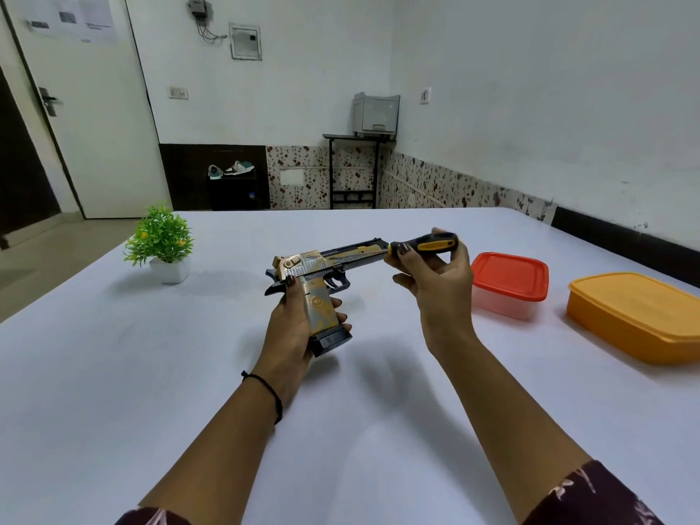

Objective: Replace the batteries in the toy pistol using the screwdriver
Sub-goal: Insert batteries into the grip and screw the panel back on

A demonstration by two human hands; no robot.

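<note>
Left hand (pixel 293 327) grips the pistol (pixel 325 270), right hand (pixel 428 274) grips the screwdriver (pixel 424 246); seat the tip squarely, I judge.

The person wears a dark maroon garment printed with pale pink leafy shapes. Its left sleeve (pixel 151 519) and right sleeve (pixel 598 498) show only at the lower edge of the view, and both forearms are bare beyond them. A thin black thread band (pixel 269 392) circles the left wrist, with a small knot on its outer side. The fingernails (pixel 290 280) of the left hand (pixel 291 327) and right hand (pixel 435 286) carry dark polish.
</note>
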